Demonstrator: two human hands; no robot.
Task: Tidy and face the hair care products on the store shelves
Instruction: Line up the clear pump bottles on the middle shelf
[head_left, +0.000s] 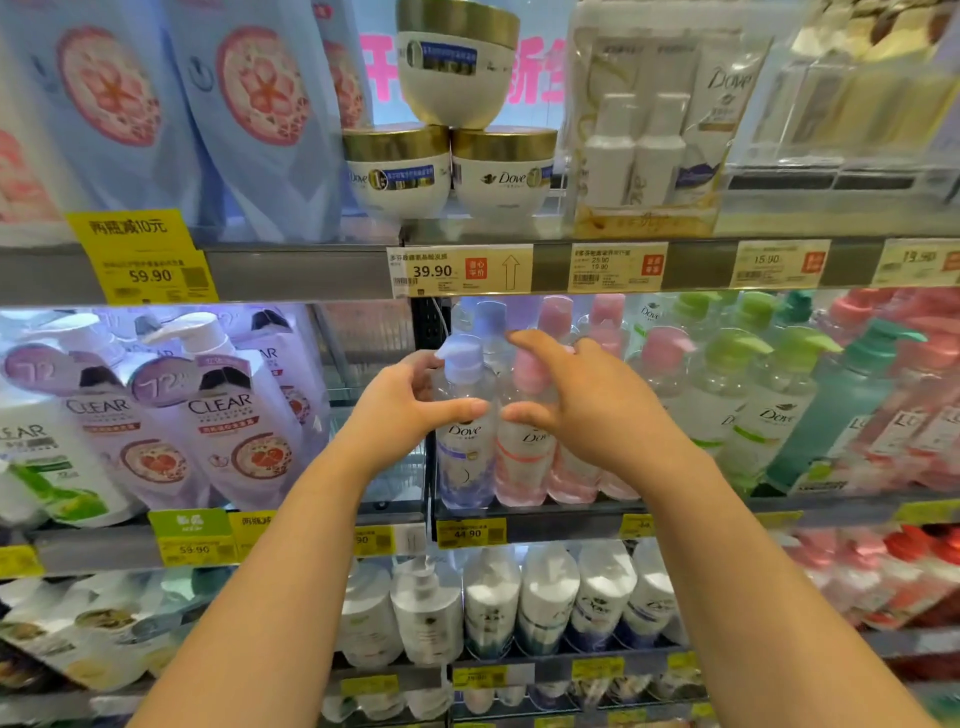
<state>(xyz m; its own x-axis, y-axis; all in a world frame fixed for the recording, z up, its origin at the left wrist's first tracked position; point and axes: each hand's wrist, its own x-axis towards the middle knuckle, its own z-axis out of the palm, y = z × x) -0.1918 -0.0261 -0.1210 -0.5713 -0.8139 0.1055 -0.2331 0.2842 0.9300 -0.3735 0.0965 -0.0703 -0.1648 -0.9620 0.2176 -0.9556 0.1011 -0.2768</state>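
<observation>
Wrapping my left hand round the shoulder of the lilac Dove pump bottle, thumb across its front, I have that grip clamped on it at the front edge of the middle shelf. My right hand sits just beside it, fingers curled about the pink bottle, though how firmly I cannot tell. Clear plastic, probably full and slick, so I'd judge the body safer than the pump.
</observation>
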